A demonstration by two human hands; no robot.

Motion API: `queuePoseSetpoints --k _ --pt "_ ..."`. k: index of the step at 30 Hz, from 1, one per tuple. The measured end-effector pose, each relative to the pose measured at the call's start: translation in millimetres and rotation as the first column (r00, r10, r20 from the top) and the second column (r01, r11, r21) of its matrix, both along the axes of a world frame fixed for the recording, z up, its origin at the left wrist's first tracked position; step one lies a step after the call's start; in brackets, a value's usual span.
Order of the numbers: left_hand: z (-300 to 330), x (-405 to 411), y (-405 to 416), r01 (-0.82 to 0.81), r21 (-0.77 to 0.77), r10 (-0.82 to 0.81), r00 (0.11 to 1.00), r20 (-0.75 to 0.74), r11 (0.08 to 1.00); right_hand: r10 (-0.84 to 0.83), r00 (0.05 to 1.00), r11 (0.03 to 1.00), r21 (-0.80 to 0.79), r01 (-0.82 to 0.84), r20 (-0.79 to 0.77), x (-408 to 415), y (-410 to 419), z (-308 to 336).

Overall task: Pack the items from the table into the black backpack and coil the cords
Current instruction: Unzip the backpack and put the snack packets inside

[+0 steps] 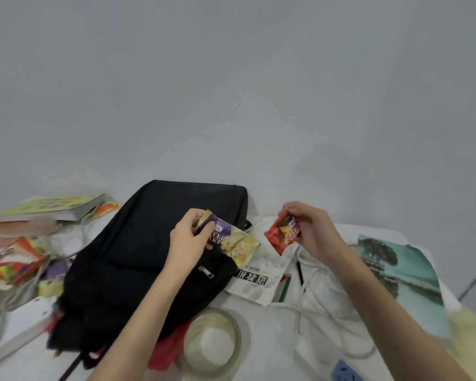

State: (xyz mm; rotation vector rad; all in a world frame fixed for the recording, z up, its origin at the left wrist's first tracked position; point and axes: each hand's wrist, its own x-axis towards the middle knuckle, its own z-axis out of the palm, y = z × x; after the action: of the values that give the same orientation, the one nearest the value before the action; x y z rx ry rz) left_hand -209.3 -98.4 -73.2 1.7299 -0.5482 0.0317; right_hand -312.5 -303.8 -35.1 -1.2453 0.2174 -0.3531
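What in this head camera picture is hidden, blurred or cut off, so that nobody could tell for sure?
- Black backpack: its inside is out of sight, so what is already packed cannot be told.
- Yellow and purple snack packet: the left hand covers part of its label.
- Red snack packet: the right hand hides its far end.
- Pile of books and cords: blurred, partly cut by the left edge.

backpack (pixel 149 243): plain black, silver zip pull | left-hand snack packet (pixel 231 240): purple and yellow | right-hand snack packet (pixel 282 233): red, dark centre | cords (pixel 308 314): white | print (pixel 399 273) at tabletop right edge: teal, dark tree | tape roll (pixel 215 342): beige
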Motion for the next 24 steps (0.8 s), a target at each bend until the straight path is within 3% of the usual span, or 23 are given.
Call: queuePoseSetpoints --k 3,7,10,12,13,14,16,17,20,24 --pt "-2 2 22 0.087 -0.029 -0.088 0.995 -0.052 0.996 0.199 0.972 0.945 -0.239 -0.225 -0.129 14 44 -18" --pt "2 10 55 0.184 -0.060 -0.190 0.975 -0.111 0.981 0.215 0.956 0.900 -0.339 -0.273 -0.199 26 87 -37" --pt "2 29 88 0.299 0.003 -0.295 0.945 -0.140 0.954 0.065 0.989 0.909 -0.401 -0.114 -0.135 33 106 -45" --pt "-3 51 113 0.282 0.298 -0.287 0.958 -0.028 0.912 -0.091 0.991 0.907 -0.419 0.042 -0.098 36 110 -45" --pt "-7 67 126 0.186 0.548 -0.278 0.956 0.090 0.815 -0.142 0.985 0.910 -0.404 0.089 -0.101 38 113 -44" --pt "-11 81 136 0.069 0.752 -0.313 0.931 0.188 0.656 -0.169 0.979 0.912 -0.394 0.111 -0.116 38 114 -42" --pt "-21 104 149 -0.002 0.926 -0.395 0.904 0.163 0.378 -0.193 0.971 0.895 -0.431 0.115 -0.143 37 119 -38" --pt "-25 114 153 0.055 0.936 -0.409 0.907 0.099 0.348 -0.179 0.971 0.892 -0.442 0.093 -0.157 36 124 -36" --pt "-31 127 156 0.218 0.827 -0.474 0.878 0.065 0.518 0.049 0.979 0.947 -0.304 -0.108 -0.196 31 142 -34" --pt "-25 130 157 0.248 0.562 -0.431 0.875 0.219 0.789 0.255 0.938 0.916 -0.252 -0.312 -0.234 24 168 -33"
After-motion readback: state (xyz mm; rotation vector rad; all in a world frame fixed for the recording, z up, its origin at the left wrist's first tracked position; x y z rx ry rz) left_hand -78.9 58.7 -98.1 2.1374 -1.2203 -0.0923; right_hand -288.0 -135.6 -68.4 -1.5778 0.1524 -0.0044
